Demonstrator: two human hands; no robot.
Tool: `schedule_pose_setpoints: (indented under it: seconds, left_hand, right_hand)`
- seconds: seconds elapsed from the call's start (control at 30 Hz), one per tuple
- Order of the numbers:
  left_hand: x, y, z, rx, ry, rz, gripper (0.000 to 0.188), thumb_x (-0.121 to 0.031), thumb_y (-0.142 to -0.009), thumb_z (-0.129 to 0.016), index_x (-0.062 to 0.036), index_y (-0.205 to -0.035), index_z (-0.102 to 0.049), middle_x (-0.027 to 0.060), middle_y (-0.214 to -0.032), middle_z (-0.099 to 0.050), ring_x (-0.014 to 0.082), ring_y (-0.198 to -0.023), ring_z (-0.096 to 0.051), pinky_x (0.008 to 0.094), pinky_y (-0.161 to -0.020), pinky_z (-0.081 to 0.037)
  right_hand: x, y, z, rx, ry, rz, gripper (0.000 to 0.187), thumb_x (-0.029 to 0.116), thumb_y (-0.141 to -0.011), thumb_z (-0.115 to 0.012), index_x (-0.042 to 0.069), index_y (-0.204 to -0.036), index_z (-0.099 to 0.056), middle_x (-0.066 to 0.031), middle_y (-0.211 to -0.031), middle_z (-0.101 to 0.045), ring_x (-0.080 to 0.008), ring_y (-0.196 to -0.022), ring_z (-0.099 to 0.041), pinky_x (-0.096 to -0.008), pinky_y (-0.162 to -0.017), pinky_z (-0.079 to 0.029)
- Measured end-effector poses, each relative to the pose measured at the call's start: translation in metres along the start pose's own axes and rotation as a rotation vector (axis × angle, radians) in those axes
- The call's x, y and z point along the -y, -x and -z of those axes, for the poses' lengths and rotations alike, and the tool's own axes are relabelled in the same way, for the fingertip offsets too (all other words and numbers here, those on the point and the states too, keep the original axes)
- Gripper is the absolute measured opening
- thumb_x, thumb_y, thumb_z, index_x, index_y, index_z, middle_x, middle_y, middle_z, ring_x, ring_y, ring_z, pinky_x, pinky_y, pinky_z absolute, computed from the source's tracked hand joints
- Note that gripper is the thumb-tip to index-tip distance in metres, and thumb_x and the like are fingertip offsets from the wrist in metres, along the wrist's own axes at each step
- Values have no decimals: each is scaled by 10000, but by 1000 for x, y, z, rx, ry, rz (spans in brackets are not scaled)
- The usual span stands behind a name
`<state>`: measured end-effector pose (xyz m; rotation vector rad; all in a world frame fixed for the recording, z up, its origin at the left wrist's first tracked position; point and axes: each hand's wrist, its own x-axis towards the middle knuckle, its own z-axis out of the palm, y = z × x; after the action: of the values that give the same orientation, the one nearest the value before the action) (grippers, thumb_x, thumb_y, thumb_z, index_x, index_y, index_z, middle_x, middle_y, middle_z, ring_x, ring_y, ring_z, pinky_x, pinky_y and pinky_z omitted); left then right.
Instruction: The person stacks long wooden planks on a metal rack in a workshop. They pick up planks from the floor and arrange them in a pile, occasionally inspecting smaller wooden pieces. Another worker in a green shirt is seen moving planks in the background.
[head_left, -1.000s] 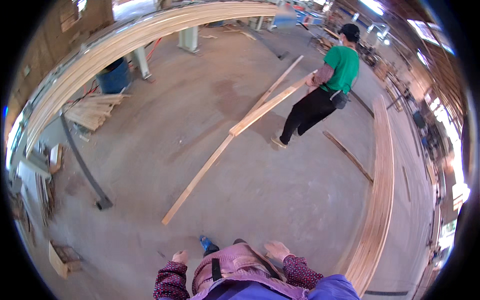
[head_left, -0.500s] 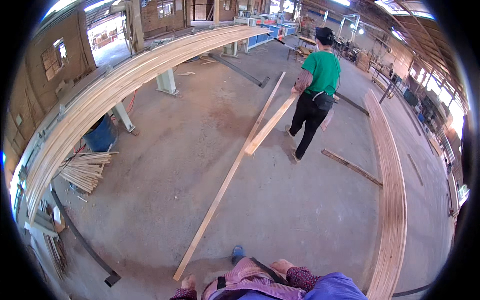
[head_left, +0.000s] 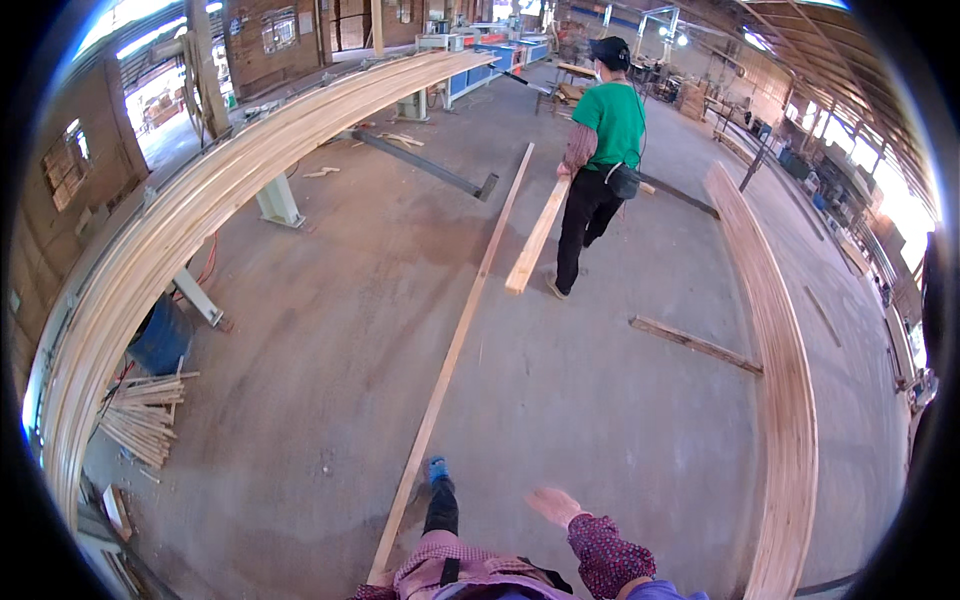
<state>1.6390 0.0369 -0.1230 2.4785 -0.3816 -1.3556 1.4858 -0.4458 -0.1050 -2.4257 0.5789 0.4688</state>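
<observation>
My right hand hangs out over the concrete floor with its fingers stretched out, slightly blurred, holding nothing. Of my left arm only a bit of sleeve shows at the lower edge, beside the near end of a long, narrow wooden strip. My left fingers are not discernible there, so I cannot tell whether they touch the strip. Ahead, a co-worker in a green shirt walks away from me, carrying a wooden plank by its far part, its near end trailing behind.
A stack of long boards lies along supports on the left, with a blue drum and bundled sticks beneath it. Another board stack runs along the right, with a wooden crosspiece extending from it. A dark metal bar lies ahead.
I have stepped forward, and the floor has slid toward me. My right hand has swung out from my body with its fingers extended. The co-worker has walked on with the plank.
</observation>
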Motion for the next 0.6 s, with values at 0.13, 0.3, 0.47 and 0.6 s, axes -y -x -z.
schedule_pose_setpoints:
  seconds: [0.13,0.3,0.47,0.6]
  left_hand:
    - [-11,-81,78,-50,94,85,381,-408,-879,-514,-113,-1080,-646,212,-1041,-662,407,-997,-629,463,-839,-503]
    - [-157,-157,182,116,-287,-162,455,-433,-823,-566,-88,-1103,-664,219,-1075,-658,384,-1040,-623,454,-871,-506]
    - [-246,-279,239,-26,-146,-471,358,-297,-879,-503,-12,-1049,-638,218,-1008,-661,389,-991,-622,430,-844,-508]
    - [-360,-359,274,93,-241,-486,322,-250,-919,-459,-8,-1018,-647,221,-1062,-650,370,-1019,-616,419,-890,-497]
  right_hand:
    - [59,-3,80,86,-294,-409,503,458,-894,-487,98,-1219,-618,-178,-1214,-618,-339,-1144,-571,-401,-981,-439]
    - [49,6,143,145,-159,-423,335,298,-958,-414,106,-1149,-610,-154,-1185,-620,-363,-1096,-579,-449,-925,-473]
    - [33,-31,146,-144,-479,-541,508,488,-863,-525,84,-1141,-656,-148,-1063,-681,-311,-1032,-636,-399,-899,-473]
    - [-9,-64,113,-84,-534,-614,409,414,-885,-530,109,-1121,-666,-165,-1016,-683,-317,-963,-652,-405,-850,-499]
